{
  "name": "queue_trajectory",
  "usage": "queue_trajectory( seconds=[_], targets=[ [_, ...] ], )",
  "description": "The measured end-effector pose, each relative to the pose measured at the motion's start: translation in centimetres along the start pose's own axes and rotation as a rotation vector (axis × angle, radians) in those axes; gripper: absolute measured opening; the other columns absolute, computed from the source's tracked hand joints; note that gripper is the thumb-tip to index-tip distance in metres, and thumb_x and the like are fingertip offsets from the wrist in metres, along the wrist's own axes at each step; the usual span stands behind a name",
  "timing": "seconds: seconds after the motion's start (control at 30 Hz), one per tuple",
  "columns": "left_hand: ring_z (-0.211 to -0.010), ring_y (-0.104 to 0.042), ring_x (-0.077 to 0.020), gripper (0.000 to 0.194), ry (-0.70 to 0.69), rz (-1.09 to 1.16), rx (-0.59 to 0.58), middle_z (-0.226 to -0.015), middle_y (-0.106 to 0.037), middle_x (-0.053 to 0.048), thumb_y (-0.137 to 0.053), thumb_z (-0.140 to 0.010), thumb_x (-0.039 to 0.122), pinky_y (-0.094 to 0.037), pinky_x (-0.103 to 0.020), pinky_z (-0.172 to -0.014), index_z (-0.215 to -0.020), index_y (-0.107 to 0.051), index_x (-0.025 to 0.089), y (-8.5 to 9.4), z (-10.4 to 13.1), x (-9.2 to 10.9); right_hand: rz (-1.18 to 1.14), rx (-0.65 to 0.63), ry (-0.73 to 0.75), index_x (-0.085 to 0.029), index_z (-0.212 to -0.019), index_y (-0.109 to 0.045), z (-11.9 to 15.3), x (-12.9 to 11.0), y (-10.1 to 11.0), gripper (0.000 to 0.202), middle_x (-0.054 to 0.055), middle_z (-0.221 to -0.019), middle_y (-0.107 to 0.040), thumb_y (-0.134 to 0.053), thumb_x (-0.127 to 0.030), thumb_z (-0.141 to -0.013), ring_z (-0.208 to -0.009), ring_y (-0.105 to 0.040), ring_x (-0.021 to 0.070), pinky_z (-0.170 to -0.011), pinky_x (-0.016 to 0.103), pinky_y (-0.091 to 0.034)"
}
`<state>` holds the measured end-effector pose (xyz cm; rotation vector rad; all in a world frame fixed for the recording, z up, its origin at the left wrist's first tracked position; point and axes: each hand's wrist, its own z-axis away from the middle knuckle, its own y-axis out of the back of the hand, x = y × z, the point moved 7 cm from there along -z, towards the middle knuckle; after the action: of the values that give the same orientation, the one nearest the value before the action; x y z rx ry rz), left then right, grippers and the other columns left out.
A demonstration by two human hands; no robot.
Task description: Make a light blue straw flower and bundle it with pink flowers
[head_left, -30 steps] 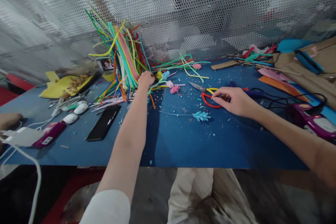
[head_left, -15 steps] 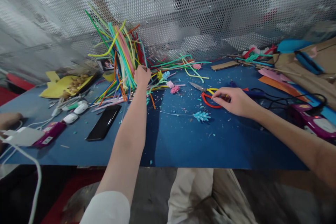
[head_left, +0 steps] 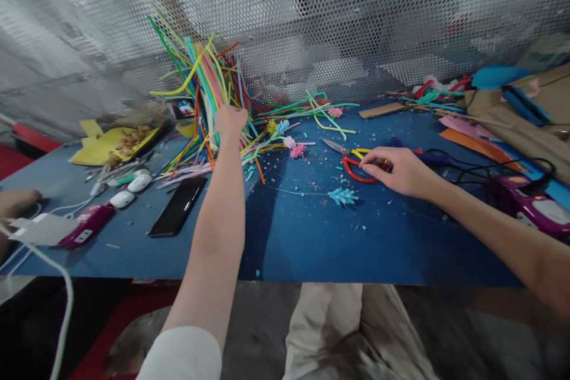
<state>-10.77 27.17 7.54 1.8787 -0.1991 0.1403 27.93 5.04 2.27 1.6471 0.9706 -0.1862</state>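
Observation:
My left hand reaches into the bunch of coloured pipe cleaners leaning on the mesh; its fingers are drawn together, and what they hold is hidden. My right hand rests at the handles of the scissors, fingers curled and thumb near the red loop; whether it grips them is unclear. The scissor blades lie on the table, pointing left. In front of them lies a light blue fuzzy piece on a thin wire. Pink fuzzy flowers and a yellow one lie between my hands.
On the blue table lie a black phone, white earbud cases and a purple power strip with cables. Another purple strip is at right. Perforated metal mesh stands behind. Another person's hand is at far left.
My left hand has moved slightly left and toward the back, further over the pipe cleaners. My right hand and the scissors have barely moved.

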Motion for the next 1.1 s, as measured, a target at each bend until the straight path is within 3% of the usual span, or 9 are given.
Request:
queue_trajectory(
  seconds=[0.1, 0.2, 0.43, 0.57, 0.67, 0.73, 0.83, 0.97, 1.1],
  targets=[
    [-0.108, -0.057, -0.0249, 0.045, 0.267, 0.01, 0.147, -0.11, -0.069, -0.017, -0.047, -0.099, 0.041, -0.043, -0.051, -0.093, -0.113, -0.068, 0.004, 1.8, 0.7, -1.4, 0.006, -0.002, 0.002, -0.022, -0.096, -0.071, 0.0, 0.1, 0.0, 0.024, 0.007, -0.093, -0.075, -0.056, -0.041, -0.094, -0.071, -0.064, 0.0199, -0.067, 0.037, -0.049],
    [-0.11, -0.056, -0.0262, 0.041, 0.37, 0.034, 0.23, -0.117, -0.066, -0.017, -0.057, -0.094, 0.041, -0.043, -0.054, -0.094, -0.112, -0.068, 0.006, 3.1, 1.3, -1.6, 0.01, 0.005, 0.008, -0.022, -0.096, -0.072, -0.1, 0.2, 0.1, 0.024, 0.007, -0.092, -0.075, -0.056, -0.041, -0.094, -0.071, -0.063, 0.0196, -0.067, 0.037, -0.048],
    [-0.113, -0.056, -0.0286, 0.036, 0.383, 0.101, 0.318, -0.116, -0.064, -0.016, -0.057, -0.092, 0.04, -0.043, -0.054, -0.098, -0.106, -0.064, 0.007, 5.5, 1.7, -1.2, 0.02, 0.016, 0.028, -0.022, -0.096, -0.071, -0.1, 0.2, 0.2, 0.023, 0.006, -0.093, -0.075, -0.056, -0.04, -0.095, -0.071, -0.064, 0.019, -0.068, 0.036, -0.049],
    [-0.097, -0.063, -0.0247, 0.028, 0.263, 0.151, 0.286, -0.096, -0.068, -0.01, -0.047, -0.092, 0.035, -0.048, -0.039, -0.09, -0.091, -0.066, 0.014, 6.8, 1.0, 0.6, 0.017, 0.034, 0.031, -0.022, -0.095, -0.071, -0.1, 0.0, 0.4, 0.023, 0.006, -0.093, -0.076, -0.057, -0.04, -0.095, -0.072, -0.065, 0.0196, -0.068, 0.035, -0.05],
    [-0.082, -0.062, -0.021, 0.028, 0.029, 0.27, 0.165, -0.082, -0.068, -0.007, -0.044, -0.093, 0.032, -0.049, -0.032, -0.078, -0.086, -0.066, 0.016, 7.9, 0.6, 4.0, 0.013, 0.084, 0.026, -0.023, -0.095, -0.071, 0.0, -0.1, 0.9, 0.021, 0.005, -0.092, -0.076, -0.058, -0.04, -0.094, -0.072, -0.065, 0.0197, -0.068, 0.035, -0.051],
    [-0.079, -0.062, -0.0187, 0.023, -0.155, 0.37, 0.094, -0.086, -0.069, -0.007, -0.048, -0.092, 0.033, -0.049, -0.029, -0.074, -0.088, -0.065, 0.017, 8.6, 1.2, 7.4, 0.014, 0.122, 0.014, -0.024, -0.095, -0.071, 0.1, -0.2, 1.4, 0.021, 0.005, -0.089, -0.076, -0.059, -0.041, -0.094, -0.069, -0.064, 0.0189, -0.066, 0.035, -0.051],
    [-0.08, -0.063, -0.0166, 0.02, -0.388, 0.51, -0.03, -0.091, -0.071, -0.007, -0.052, -0.095, 0.034, -0.049, -0.027, -0.074, -0.095, -0.063, 0.017, 8.2, 3.4, 13.4, 0.001, 0.157, -0.002, -0.024, -0.097, -0.072, 0.2, -0.2, 1.9, 0.024, 0.005, -0.089, -0.076, -0.059, -0.043, -0.094, -0.068, -0.065, 0.0191, -0.066, 0.035, -0.052],
    [-0.077, -0.065, -0.0132, 0.016, -0.658, 0.677, -0.174, -0.088, -0.07, -0.006, -0.052, -0.098, 0.03, -0.049, -0.027, -0.073, -0.094, -0.06, 0.016, 5.0, 8.1, 20.9, -0.059, 0.187, -0.012, -0.023, -0.119, -0.071, 0.2, -0.2, 2.0, 0.034, 0.007, -0.096, -0.075, -0.061, -0.043, -0.093, -0.074, -0.067, 0.0199, -0.07, 0.036, -0.054],
    [-0.069, -0.063, -0.0111, 0.015, -0.862, 0.687, -0.344, -0.079, -0.069, -0.003, -0.052, -0.1, 0.028, -0.048, -0.026, -0.071, -0.094, -0.059, 0.017, 1.3, 13.8, 24.7, -0.241, 0.223, -0.062, -0.026, -0.135, -0.063, 0.2, 0.4, 1.8, 0.047, 0.006, -0.098, -0.073, -0.063, -0.044, -0.092, -0.065, -0.061, 0.0171, -0.062, 0.036, -0.052]
  ],
)
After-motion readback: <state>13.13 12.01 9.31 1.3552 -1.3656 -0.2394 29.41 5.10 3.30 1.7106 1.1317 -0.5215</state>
